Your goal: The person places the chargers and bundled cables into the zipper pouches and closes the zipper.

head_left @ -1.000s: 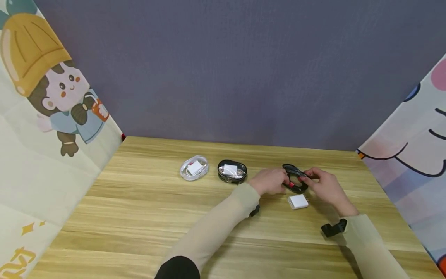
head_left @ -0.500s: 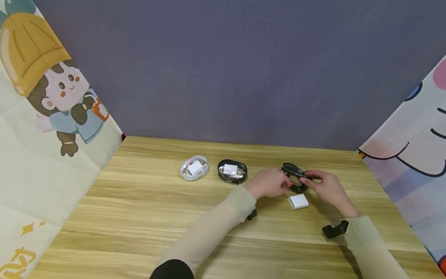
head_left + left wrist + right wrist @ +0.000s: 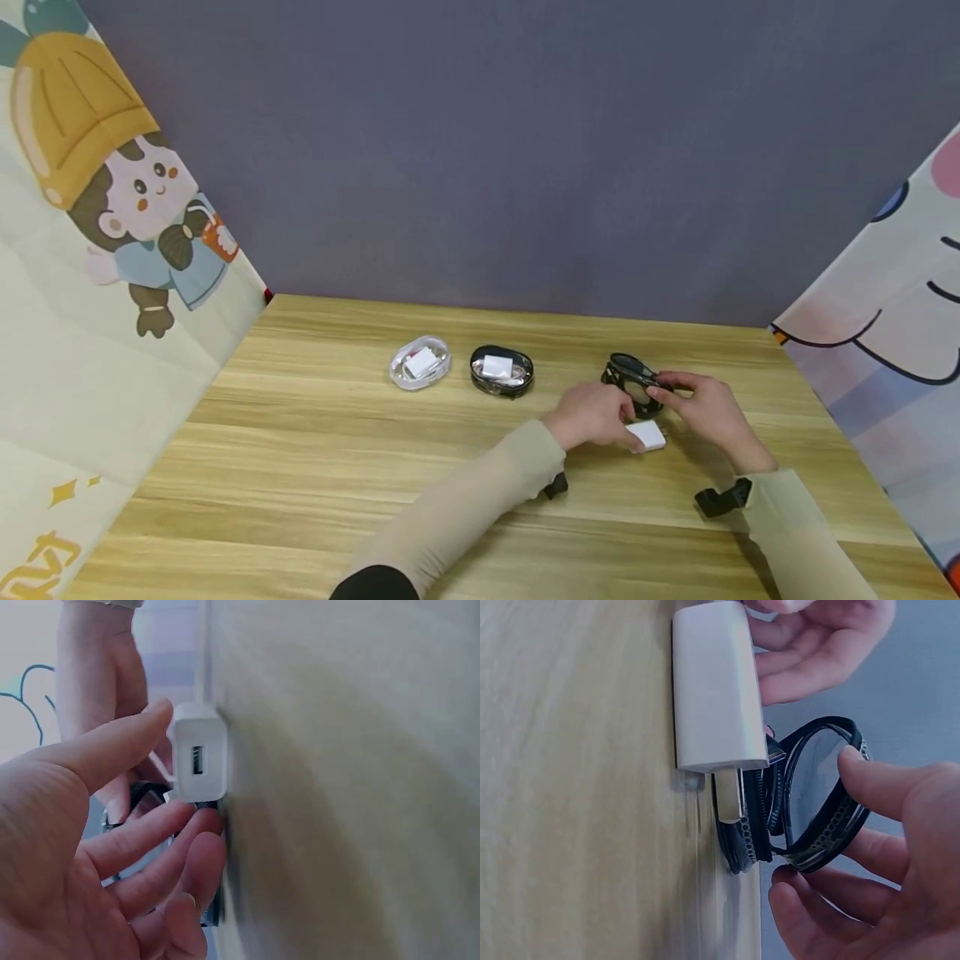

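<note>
My right hand (image 3: 708, 412) pinches the raised lid of a black oval case (image 3: 627, 367) with a clear window; in the right wrist view its thumb lies on the lid's rim (image 3: 834, 819) and fingers stand behind. A USB plug (image 3: 777, 754) shows at the case. In front of the case, a white charger plug (image 3: 649, 434) lies on the table, its USB port facing my left hand in the left wrist view. My left hand (image 3: 596, 414) is at this charger, thumb and fingers spread to either side of it; firm contact is hard to see.
To the left on the wooden table (image 3: 315, 467) sit a black oval case (image 3: 502, 386) and a white oval case (image 3: 408, 382), each holding a white charger. A grey wall (image 3: 480, 167) stands behind; printed cloths (image 3: 67, 375) flank both sides.
My left hand has left the case's near left side and moved down to the white charger. My right hand keeps its hold on the black case, and the red bit by the left fingers no longer shows.
</note>
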Demonstrator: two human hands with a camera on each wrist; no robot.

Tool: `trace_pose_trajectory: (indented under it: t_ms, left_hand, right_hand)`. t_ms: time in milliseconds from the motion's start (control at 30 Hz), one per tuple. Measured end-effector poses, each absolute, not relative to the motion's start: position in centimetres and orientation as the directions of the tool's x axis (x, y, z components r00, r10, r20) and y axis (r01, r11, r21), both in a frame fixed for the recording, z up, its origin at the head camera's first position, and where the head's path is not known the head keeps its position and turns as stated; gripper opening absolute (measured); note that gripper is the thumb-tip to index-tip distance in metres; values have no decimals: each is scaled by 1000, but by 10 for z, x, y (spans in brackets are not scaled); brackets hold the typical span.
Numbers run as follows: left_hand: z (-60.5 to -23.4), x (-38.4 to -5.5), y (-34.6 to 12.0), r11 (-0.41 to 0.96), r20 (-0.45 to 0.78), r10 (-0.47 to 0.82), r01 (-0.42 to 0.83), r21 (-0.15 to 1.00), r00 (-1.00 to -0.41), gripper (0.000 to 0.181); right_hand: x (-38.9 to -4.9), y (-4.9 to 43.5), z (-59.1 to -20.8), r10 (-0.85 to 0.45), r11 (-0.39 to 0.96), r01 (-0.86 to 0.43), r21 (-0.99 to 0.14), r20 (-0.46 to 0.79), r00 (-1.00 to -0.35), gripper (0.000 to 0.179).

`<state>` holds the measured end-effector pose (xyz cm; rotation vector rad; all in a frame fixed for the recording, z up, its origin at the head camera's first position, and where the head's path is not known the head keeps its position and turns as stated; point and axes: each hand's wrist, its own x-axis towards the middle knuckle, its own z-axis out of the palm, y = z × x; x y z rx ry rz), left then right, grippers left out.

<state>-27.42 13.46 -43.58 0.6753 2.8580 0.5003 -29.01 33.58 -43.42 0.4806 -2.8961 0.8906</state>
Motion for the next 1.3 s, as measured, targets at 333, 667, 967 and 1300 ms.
trace_pose_trajectory:
  t_ms: [333,667,967,1300]
  left_hand:
    - [-445,-272,141,859,-94,420,362,363,-903,33]
    - [-441,-272,134,836,-106,432,353,421,-896,21]
    - [-437,-282,122,764,-77,493,389,515,-867,20]
    - [-434,-291,110,739,37,462,408,537,-886,30]
  right_hand:
    - [-290,338,-435,-277,769,-312,-558,149,-949,47]
    - [-292,344,-441,-283,680,-229,-697,39,-958,57]
    - [-291,346,-442,-262,652,-186,-735,12,-965,61]
    - [-291,346,-441,-255,613,-149,-776,-16,-967,64]
